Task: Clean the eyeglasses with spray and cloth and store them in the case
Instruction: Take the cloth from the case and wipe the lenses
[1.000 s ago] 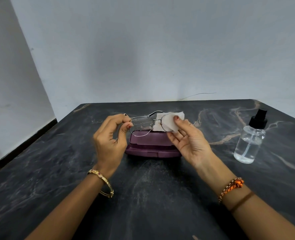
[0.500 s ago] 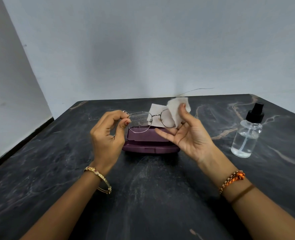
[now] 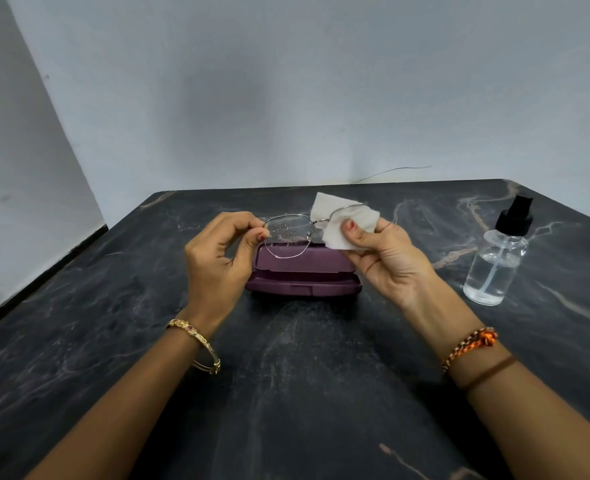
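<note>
Eyeglasses (image 3: 288, 237) are held up above the purple case (image 3: 304, 275); the left rim is pinched by the left hand (image 3: 217, 261), droplets seen on that lens. The other lens is wrapped in the white cloth (image 3: 342, 220), clamped by the right hand (image 3: 387, 258). A spray bottle (image 3: 498, 261) is stood further right on the dark table (image 3: 286, 393).

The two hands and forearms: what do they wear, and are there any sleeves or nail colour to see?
No sleeves show; both forearms are bare. The left hand has a gold bangle with a small pink stone at the wrist. The right hand has a braided orange-and-tan thread bracelet and, behind it, a thin brown band. The visible nails are painted red.
</note>
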Action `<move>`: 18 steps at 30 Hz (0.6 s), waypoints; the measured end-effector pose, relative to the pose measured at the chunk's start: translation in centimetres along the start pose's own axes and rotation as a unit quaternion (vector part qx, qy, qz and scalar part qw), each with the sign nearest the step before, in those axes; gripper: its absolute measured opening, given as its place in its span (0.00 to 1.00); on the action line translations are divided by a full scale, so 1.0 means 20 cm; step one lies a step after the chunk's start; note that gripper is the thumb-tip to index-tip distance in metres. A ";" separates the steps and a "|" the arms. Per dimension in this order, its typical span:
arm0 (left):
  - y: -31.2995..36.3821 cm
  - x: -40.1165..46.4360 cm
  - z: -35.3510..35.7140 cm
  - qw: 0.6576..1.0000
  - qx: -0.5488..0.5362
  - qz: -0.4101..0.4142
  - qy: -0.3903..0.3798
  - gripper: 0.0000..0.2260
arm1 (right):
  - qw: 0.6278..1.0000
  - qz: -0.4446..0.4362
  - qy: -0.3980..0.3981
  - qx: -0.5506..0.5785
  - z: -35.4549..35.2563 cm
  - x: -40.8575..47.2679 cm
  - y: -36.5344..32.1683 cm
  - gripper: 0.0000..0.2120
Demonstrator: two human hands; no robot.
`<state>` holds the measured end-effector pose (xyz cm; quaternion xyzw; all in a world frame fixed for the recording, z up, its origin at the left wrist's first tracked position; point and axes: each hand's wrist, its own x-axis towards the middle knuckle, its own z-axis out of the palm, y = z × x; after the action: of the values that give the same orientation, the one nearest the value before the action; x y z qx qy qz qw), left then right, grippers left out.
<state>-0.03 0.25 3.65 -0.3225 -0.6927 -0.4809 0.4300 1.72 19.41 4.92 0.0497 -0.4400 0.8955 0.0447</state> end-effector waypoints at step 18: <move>0.00 -0.04 0.05 1.000 0.009 0.017 -0.012 0.06 | 0.998 -0.029 0.037 0.041 0.02 -0.02 0.03 0.08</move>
<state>0.15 1.11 2.75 -0.3360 -0.6966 -0.4636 0.4324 2.08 18.65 4.61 0.0311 -0.3991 0.9124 0.0849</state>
